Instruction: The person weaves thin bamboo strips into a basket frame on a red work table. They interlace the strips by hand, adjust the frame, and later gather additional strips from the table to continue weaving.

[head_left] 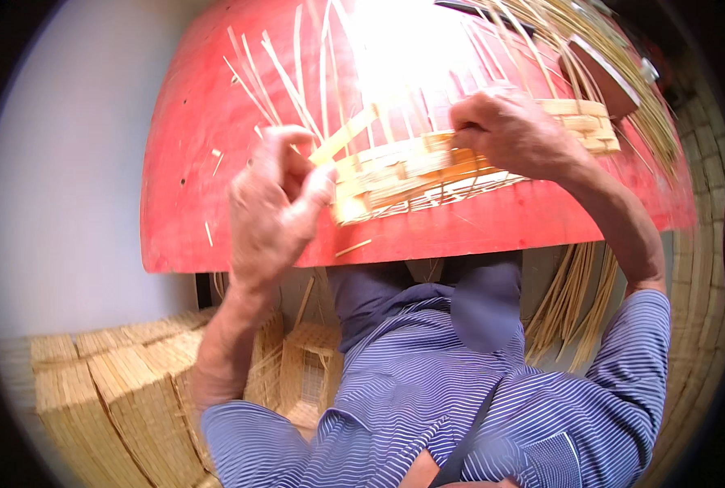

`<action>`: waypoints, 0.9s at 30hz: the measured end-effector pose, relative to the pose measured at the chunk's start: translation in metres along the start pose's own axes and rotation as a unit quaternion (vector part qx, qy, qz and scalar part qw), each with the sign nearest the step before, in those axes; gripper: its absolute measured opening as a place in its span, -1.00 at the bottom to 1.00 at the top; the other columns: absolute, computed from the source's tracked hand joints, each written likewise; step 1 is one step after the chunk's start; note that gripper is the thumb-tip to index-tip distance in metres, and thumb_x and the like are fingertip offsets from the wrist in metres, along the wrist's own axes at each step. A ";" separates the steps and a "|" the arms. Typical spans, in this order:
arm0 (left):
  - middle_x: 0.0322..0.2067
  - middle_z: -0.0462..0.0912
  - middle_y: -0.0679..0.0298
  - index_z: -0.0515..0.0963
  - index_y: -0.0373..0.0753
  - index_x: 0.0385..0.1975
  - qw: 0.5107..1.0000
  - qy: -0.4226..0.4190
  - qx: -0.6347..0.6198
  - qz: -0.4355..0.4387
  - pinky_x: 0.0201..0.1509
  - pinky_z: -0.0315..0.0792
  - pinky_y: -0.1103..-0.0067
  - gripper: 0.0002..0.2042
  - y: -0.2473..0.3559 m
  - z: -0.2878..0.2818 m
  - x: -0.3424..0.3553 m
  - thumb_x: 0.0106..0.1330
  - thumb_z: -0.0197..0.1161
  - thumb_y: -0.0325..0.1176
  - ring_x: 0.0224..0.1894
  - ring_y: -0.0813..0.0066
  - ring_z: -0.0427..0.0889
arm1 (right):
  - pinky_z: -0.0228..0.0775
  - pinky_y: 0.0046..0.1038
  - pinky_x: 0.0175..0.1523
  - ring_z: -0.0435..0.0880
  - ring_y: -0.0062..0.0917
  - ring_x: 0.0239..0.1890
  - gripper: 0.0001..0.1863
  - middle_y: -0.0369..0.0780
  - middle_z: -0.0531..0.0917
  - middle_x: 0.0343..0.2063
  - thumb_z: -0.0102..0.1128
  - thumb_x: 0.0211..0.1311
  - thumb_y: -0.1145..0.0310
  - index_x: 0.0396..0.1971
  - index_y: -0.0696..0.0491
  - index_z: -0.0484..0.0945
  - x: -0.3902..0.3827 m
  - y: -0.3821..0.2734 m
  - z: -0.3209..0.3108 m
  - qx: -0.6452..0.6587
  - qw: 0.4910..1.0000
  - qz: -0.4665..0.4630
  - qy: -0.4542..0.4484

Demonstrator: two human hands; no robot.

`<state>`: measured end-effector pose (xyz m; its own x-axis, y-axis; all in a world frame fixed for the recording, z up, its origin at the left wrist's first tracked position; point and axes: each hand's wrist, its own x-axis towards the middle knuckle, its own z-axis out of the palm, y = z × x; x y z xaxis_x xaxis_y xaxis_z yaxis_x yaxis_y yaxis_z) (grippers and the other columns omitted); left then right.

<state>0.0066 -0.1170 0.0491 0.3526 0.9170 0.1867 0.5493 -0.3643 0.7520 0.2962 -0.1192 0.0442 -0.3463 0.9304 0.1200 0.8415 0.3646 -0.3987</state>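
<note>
A partly woven basket of pale flat strips lies near the front edge of the red table, with thin uprights sticking up from its far side. At its left end, my left hand is closed, thumb and forefinger pinching a flat strip that slants up to the right. Over the basket's far rim, my right hand is closed in a fist. Its fingertips are turned away, so what they hold cannot be made out. The basket's right end shows beyond my right wrist.
The red table carries scraps and, at far right, a bundle of long thin strips beside a broad dark blade. Stacked woven pieces stand at lower left. More strips hang below the table at right.
</note>
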 end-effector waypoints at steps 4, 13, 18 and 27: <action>-0.29 0.60 0.18 0.54 -0.30 0.01 0.979 -0.041 0.043 0.193 -0.22 0.54 0.49 -0.68 0.037 0.064 0.009 0.24 0.30 -0.55 -0.41 0.49 0.64 | 0.43 -0.13 -0.31 0.63 -0.09 -0.48 -0.78 0.05 0.58 -0.61 0.15 0.19 0.46 -0.61 0.23 0.52 0.000 0.005 0.004 0.016 0.998 -0.051 0.031; -0.14 0.55 0.10 0.53 -0.26 0.08 0.969 -0.005 0.154 0.194 -0.12 0.53 0.33 -0.66 0.042 0.104 0.036 0.30 0.28 -0.44 -0.23 0.18 0.65 | 0.52 -0.37 -0.30 0.69 -0.46 -0.48 -0.90 -0.12 0.64 -0.58 0.13 0.19 0.53 -0.35 0.21 0.60 -0.041 0.032 -0.021 0.244 0.963 0.068 0.090; -0.14 0.55 0.13 0.53 -0.19 0.08 0.960 -0.018 0.211 0.184 -0.14 0.54 0.32 -0.66 0.056 0.111 0.035 0.30 0.29 -0.40 -0.22 0.17 0.66 | 0.53 -0.47 -0.31 0.68 -0.61 -0.47 -0.90 -0.20 0.64 -0.55 0.12 0.19 0.54 -0.35 0.21 0.59 -0.048 0.042 -0.014 0.335 0.936 0.073 0.078; -0.14 0.54 0.15 0.54 -0.20 0.02 0.960 0.017 0.173 0.219 -0.21 0.54 0.35 -0.68 0.051 0.115 0.036 0.26 0.32 -0.44 -0.30 0.23 0.63 | 0.52 -0.59 -0.37 0.65 -0.71 -0.51 -0.93 -0.30 0.63 -0.56 0.16 0.37 0.53 -0.22 0.16 0.59 -0.058 0.057 -0.027 0.183 0.968 0.064 0.160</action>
<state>0.1338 -0.1214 0.0213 0.5858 0.6659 0.4620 0.5752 -0.7432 0.3418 0.3750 -0.1511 0.0395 -0.0524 0.9523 0.3005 0.6452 0.2620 -0.7177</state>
